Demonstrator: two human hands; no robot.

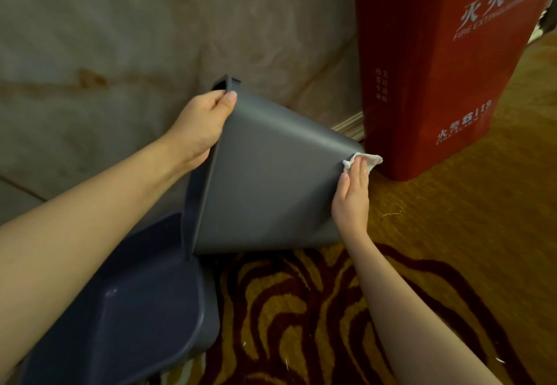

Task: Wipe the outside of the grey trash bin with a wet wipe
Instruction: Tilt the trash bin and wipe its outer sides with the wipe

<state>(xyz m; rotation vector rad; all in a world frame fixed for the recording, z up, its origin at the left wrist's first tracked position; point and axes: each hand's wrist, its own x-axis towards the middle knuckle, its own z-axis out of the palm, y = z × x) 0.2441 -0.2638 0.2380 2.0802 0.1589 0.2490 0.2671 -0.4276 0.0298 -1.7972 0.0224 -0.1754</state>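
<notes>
The grey trash bin (265, 179) is tipped on its side above the carpet, its base pointing right and its rim to the left. My left hand (200, 125) grips the rim at the upper left, thumb on the outer wall and fingers inside. My right hand (352, 196) lies flat against the bin's base end, pressing a crumpled white wet wipe (372, 160) to the lower right corner under its fingertips.
A red fire extinguisher box (434, 68) stands just right of the bin's base. A dark blue-grey basin (135, 303) lies at the lower left under the bin's rim. Beige wall behind; patterned red-and-gold carpet (301, 309) below.
</notes>
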